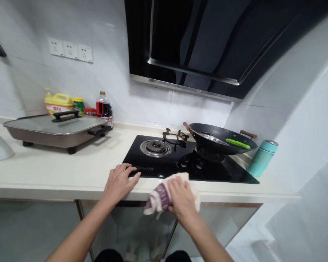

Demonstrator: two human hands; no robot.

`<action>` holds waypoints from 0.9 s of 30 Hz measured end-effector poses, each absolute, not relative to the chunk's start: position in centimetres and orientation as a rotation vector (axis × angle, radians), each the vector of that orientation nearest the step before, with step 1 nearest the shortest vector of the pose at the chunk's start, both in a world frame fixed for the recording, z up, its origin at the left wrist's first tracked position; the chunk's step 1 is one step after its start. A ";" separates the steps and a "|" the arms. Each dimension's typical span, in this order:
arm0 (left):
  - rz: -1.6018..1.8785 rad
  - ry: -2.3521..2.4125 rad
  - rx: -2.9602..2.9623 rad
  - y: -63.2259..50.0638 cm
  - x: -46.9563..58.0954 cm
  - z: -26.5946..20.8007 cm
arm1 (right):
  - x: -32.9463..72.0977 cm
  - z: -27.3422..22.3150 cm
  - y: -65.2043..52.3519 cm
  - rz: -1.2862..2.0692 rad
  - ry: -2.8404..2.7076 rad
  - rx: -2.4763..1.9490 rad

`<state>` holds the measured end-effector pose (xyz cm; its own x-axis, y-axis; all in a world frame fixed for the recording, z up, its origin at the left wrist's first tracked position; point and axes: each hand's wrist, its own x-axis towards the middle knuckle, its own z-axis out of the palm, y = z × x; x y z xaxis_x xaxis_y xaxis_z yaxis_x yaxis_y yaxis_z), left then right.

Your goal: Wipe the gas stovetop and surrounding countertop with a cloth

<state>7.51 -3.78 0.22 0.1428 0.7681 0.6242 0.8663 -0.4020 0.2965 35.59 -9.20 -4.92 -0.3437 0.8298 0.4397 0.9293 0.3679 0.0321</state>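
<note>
Left hand [120,182] flat on counter [57,171], right hand [183,200] gripping cloth [160,196]

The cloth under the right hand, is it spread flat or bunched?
Bunched: the cloth sits crumpled under the right hand at the counter edge.

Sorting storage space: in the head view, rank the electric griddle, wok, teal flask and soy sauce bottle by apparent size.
1. electric griddle
2. wok
3. teal flask and soy sauce bottle: they look alike, and the bottle stands farther back, so unranked.
</note>
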 end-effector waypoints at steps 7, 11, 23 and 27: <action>-1.582 -1.277 -2.400 -6.9 10.2 -1.0 | 26.5 -2.3 -9.1 -0.188 -2.378 -1.275; -1.178 -1.150 -2.720 -8.1 12.5 -1.7 | 29.8 -1.7 -10.1 0.078 -2.378 -1.092; -0.591 -1.362 -2.609 -9.7 18.7 -1.9 | 54.5 -4.9 -6.5 -0.373 -1.598 -1.691; -0.280 -1.296 -2.638 -9.4 27.5 -2.8 | 55.1 -6.7 -5.8 -0.417 -1.715 -1.840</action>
